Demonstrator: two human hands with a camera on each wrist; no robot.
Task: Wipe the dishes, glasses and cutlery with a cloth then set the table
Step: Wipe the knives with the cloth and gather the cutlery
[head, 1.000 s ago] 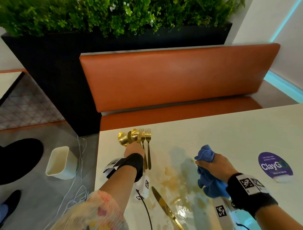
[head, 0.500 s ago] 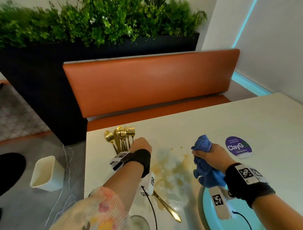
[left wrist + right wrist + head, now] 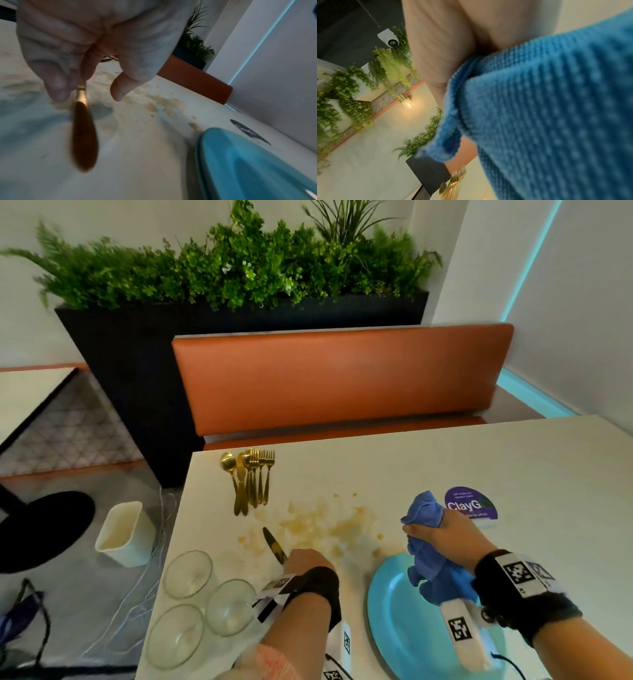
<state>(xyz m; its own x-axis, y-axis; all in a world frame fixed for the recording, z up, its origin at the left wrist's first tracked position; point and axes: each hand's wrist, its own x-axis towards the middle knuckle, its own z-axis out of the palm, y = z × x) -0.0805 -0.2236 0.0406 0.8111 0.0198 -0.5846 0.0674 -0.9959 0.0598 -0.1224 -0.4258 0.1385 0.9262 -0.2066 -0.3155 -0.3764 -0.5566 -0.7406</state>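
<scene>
A gold knife [image 3: 274, 544] lies slanted on the stained white table [image 3: 445, 460], and my left hand [image 3: 303, 558] covers its handle. In the left wrist view my fingers [image 3: 58, 83] curl round the knife [image 3: 82, 135] near its neck, the thumb a little apart. My right hand [image 3: 435, 534] grips a bunched blue cloth [image 3: 424, 515] [image 3: 547, 108] above the far rim of a blue plate [image 3: 394, 604]. A pile of gold spoons and forks [image 3: 250, 477] lies near the table's far left edge. Three clear glass bowls [image 3: 186, 573] stand at the near left.
Brown smears [image 3: 325, 525] spread over the table between the hands. A purple round sticker [image 3: 471, 503] is behind the cloth. An orange bench [image 3: 342, 378] and a dark planter [image 3: 137, 337] stand beyond the table. A white bin [image 3: 123, 534] sits on the floor to the left.
My left hand has come back from the gold cutlery pile to the knife and closed on it. The right hand still holds the cloth. The head view has pulled back and now shows the bowls and the plate.
</scene>
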